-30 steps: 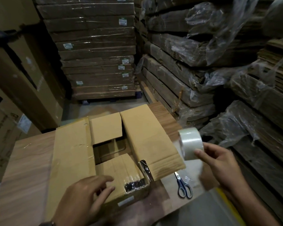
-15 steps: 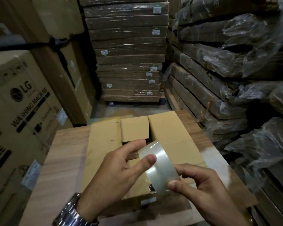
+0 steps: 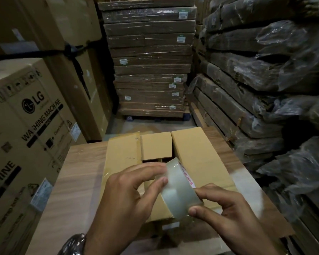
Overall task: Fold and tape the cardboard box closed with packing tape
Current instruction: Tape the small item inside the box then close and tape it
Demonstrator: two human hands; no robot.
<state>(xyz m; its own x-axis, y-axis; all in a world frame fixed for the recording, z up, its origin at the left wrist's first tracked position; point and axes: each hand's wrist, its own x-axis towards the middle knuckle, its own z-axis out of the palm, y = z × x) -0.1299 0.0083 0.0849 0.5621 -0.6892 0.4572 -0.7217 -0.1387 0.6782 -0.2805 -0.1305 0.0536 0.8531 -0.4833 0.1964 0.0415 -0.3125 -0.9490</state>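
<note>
Right hand (image 3: 226, 216): gripped clear plastic packing-tape roll (image 3: 179, 188) at near end. Left hand (image 3: 129, 197): pinched same roll at far end. Held between both, over untaped brown cardboard box (image 3: 197, 155) on wooden table (image 3: 77, 181).

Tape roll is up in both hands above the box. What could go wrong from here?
1. Both the left hand and right hand hold the clear tape roll, so nothing presses the cardboard box flaps down; the long flaps stand apart over a dark gap, so tape laid now would likely bridge it loosely.
2. The tape is clear and glossy; its free end is not visible, so it may be slow to find or peel off split.
</note>
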